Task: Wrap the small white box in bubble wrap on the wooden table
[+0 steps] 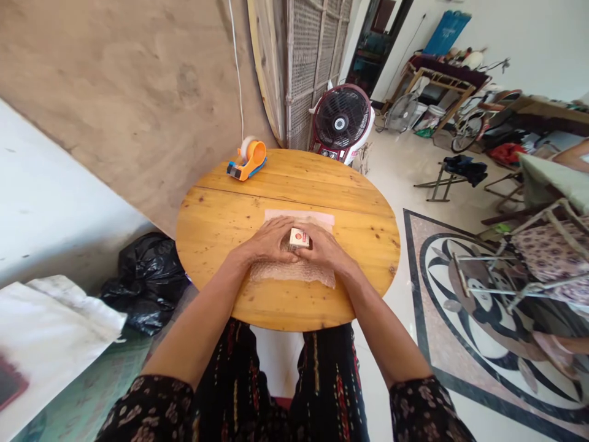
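A small whitish box (299, 237) with red and orange print stands on a sheet of bubble wrap (285, 272) near the middle of the round wooden table. My left hand (270, 238) curves round the box from the left, its fingers behind and its thumb in front. From the other side my right hand (323, 247) closes on the same box, fingers bent round it. Both palms rest low over the wrap. The sides of the box are partly hidden by my fingers.
An orange tape dispenser (250, 161) sits at the table's (207, 239) far left edge. Behind the table stands a fan (341, 123). Black plastic bags (147, 279) lie at the left. At the right are a folding stool (444, 178) and part of another person's arm (573, 156).
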Motion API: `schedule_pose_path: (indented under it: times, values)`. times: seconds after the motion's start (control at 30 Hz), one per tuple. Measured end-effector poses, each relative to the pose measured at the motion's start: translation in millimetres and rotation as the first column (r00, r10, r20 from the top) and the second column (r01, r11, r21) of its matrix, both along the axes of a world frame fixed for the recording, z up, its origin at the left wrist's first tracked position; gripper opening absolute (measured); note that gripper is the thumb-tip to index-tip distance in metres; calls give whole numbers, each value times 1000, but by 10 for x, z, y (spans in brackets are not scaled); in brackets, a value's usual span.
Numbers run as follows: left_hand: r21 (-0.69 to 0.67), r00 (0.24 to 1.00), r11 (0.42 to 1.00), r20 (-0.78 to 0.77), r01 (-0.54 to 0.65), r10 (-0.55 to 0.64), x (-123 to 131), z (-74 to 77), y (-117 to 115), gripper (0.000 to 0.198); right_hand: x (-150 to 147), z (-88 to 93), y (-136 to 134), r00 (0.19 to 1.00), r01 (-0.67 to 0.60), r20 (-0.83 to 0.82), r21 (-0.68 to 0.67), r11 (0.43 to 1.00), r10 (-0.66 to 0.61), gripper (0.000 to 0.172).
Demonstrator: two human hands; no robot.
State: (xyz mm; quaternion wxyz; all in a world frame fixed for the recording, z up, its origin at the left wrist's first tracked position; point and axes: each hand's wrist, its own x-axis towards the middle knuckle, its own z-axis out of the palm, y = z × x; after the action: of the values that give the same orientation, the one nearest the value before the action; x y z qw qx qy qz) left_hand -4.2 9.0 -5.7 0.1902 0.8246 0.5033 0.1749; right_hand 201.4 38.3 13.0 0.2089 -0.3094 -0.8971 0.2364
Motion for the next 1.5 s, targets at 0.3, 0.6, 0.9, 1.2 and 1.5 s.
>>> schedule_pose_path:
  times: [0.3, 0.6, 0.9, 1.2, 1.5]
  values:
    - [18, 1000, 1000, 15, 20, -20, -21, -40, 11, 97, 119, 10, -28, 997, 7, -77, -36, 999, -9, 58]
    - [23, 999, 1000, 28, -15, 15, -12, -53, -3, 102, 72, -57, -20, 997, 32, -74, -7, 999, -32, 60]
    - [59, 998, 998, 55, 30, -34, -33, -39, 6, 97, 80, -63, -10, 999, 31, -45, -1, 1000, -31, 66]
    - [62, 994, 996, 90, 62, -67, -50, -16, 1, 95, 90, -18, -38, 998, 38, -53, -8, 999, -39, 59]
    - [43, 980, 996, 182, 73, -79, -68, 53, -9, 77, 155, -9, -18, 996, -10, -85, -42, 999, 7, 66]
